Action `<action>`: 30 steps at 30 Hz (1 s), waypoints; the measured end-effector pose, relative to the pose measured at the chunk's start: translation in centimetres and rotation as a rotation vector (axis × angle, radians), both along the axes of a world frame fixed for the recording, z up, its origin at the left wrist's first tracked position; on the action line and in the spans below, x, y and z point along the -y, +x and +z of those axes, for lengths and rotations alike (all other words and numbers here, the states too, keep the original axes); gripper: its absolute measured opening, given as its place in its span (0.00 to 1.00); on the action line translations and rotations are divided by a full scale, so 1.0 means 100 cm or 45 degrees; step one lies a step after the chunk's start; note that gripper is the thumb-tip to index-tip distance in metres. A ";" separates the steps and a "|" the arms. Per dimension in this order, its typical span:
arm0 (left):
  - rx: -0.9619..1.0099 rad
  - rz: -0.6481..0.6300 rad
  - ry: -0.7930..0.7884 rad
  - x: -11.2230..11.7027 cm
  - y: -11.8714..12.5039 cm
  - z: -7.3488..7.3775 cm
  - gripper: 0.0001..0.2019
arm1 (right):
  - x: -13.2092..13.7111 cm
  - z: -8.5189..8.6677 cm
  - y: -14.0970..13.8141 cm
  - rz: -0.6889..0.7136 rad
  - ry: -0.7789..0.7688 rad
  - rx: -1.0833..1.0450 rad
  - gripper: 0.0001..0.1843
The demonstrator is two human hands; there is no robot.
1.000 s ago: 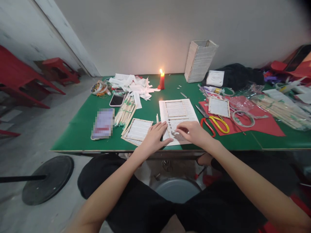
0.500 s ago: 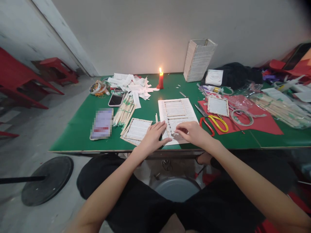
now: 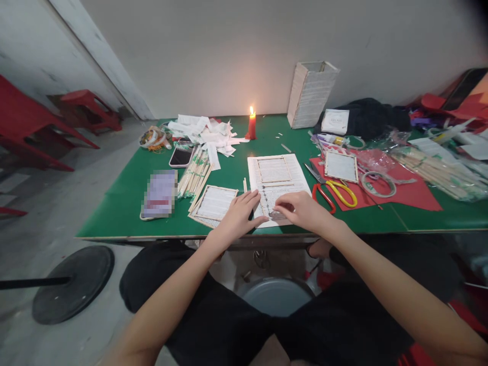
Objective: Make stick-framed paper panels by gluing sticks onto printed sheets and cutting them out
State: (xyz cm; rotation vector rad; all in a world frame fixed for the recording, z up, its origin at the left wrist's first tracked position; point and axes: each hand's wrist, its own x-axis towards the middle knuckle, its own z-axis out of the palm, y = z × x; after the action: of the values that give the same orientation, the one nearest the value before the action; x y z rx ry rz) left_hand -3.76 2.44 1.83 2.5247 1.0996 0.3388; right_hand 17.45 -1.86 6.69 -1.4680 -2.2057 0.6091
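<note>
Head view: left hand [image 3: 240,216] found laid flat, fingers spread, on the paper sheet [image 3: 276,170] — right hand [image 3: 303,209] held curled above it, grip closure undeterminable.

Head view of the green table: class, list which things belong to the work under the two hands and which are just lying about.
Part of the work: left hand, right hand, printed sheet, loose wooden sticks, stick-framed card.

Lying about: red candle, smartphone, yellow-handled scissors, paper scraps.
</note>
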 end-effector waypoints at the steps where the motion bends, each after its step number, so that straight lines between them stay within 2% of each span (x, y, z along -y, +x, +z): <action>1: -0.001 0.000 -0.003 0.000 0.000 0.000 0.32 | 0.000 0.000 0.000 0.000 -0.004 0.000 0.11; 18: 0.027 -0.018 0.002 -0.001 -0.002 -0.003 0.31 | 0.001 0.005 0.000 0.016 -0.054 0.000 0.11; 30: 0.000 0.006 -0.021 0.001 -0.001 0.000 0.33 | -0.021 -0.001 0.000 -0.028 0.005 -0.040 0.10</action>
State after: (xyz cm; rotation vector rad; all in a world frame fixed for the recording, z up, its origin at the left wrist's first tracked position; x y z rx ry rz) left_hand -3.84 2.37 1.86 2.5082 1.1044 0.3294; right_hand 17.50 0.28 6.58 -1.4685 -2.1632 0.6161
